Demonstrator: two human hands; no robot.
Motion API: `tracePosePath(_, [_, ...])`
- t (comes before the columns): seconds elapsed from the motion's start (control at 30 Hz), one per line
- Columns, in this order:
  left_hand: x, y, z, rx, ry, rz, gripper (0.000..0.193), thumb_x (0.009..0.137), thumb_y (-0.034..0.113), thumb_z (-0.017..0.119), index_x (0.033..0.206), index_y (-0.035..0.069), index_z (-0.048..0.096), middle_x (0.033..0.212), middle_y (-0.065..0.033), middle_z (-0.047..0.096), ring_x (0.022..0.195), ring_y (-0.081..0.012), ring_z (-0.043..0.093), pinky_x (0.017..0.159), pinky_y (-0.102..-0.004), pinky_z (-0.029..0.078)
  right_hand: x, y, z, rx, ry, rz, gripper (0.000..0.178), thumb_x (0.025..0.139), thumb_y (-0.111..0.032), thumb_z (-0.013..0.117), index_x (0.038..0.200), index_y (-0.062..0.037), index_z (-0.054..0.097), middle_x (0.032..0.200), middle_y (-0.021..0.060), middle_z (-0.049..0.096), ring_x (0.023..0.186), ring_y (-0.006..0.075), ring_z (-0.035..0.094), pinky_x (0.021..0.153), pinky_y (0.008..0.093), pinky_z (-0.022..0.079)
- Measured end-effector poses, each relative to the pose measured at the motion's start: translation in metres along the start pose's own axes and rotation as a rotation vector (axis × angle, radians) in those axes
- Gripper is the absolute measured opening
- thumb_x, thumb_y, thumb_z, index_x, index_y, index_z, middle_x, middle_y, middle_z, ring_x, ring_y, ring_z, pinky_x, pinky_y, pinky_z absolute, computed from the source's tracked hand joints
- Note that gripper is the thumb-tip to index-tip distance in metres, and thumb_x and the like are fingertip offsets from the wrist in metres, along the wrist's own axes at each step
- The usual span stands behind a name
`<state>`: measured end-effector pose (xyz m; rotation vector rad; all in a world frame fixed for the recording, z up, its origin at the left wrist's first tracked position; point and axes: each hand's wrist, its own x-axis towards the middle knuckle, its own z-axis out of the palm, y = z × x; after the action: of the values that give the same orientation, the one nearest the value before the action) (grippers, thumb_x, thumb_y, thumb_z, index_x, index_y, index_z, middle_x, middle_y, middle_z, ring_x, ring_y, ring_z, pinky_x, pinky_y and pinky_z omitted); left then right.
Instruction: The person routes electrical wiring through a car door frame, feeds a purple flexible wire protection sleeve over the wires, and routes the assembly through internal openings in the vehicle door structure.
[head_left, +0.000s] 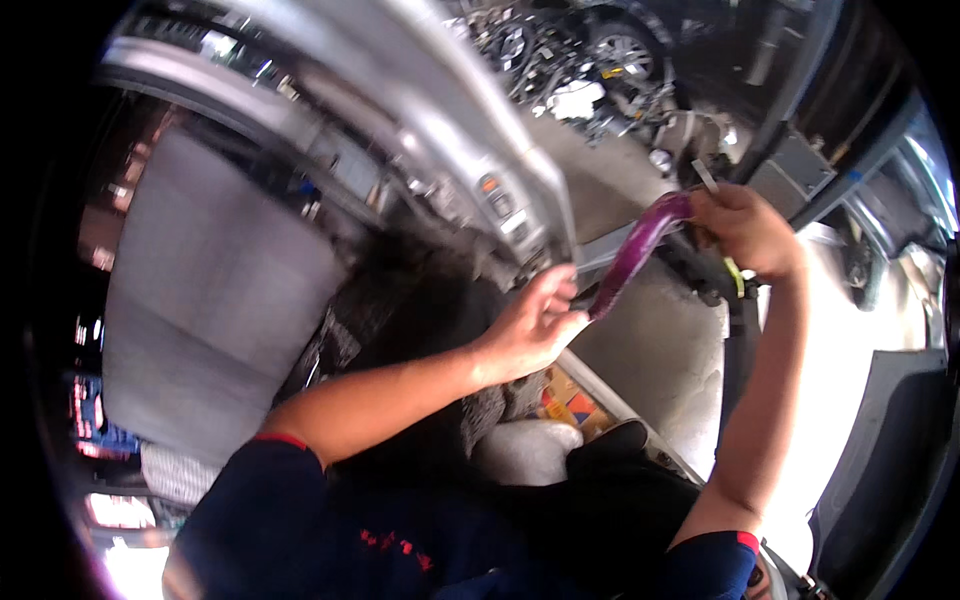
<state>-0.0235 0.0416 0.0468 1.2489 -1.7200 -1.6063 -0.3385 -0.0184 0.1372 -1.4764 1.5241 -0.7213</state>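
Note:
A long, glossy purple strip (640, 245) arches between my two hands; its exact kind is unclear. My right hand (745, 230) is closed around its upper end. A thin, pale flat piece (706, 177) sticks up beside the fingers of that hand, and I cannot make out what it is. The strip's lower end meets the thumb and fingertips of my left hand (530, 325), whose other fingers are curled and a little blurred. Just beyond my left hand is a silver vehicle door frame (480, 130) with a small switch panel (503, 207).
A grey vehicle seat (200, 290) takes up the left side. Loose parts and a wheel (625, 50) lie on the floor at the far side. A metal box (795, 165) stands by upright posts at the right. Orange and yellow packaging (570, 405) sits low near the sill.

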Motion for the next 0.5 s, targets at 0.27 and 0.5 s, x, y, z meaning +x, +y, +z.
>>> tracePosePath(0.27, [-0.058, 0.059, -0.016, -0.436, -0.410, 0.061, 0.055, 0.098, -0.002, 0.055, 0.148, 0.003, 0.032, 0.118, -0.0048, 0.057, 0.109, -0.0128, 0.058, 0.099, -0.0330, 0.047, -0.030, -0.057, 0.026, 0.411, -0.171, -0.123, 0.037, 0.106, -0.041, 0.051, 0.109, -0.0065, 0.065, 0.075, -0.0020, 0.063, 0.048, -0.0007, 0.035, 0.042, 0.0178, 0.024])
tracePosePath(0.5, [-0.092, 0.093, -0.087, -0.348, -0.292, 0.125, 0.040, 0.097, 0.020, 0.055, 0.129, -0.004, 0.050, 0.089, -0.0062, 0.061, 0.077, -0.0144, 0.061, 0.073, -0.0322, 0.053, -0.038, -0.098, 0.081, 0.479, -0.384, -0.279, 0.036, 0.105, -0.033, 0.055, 0.123, -0.0020, 0.058, 0.081, 0.0013, 0.068, 0.047, -0.0012, 0.036, 0.043, 0.0147, 0.025])
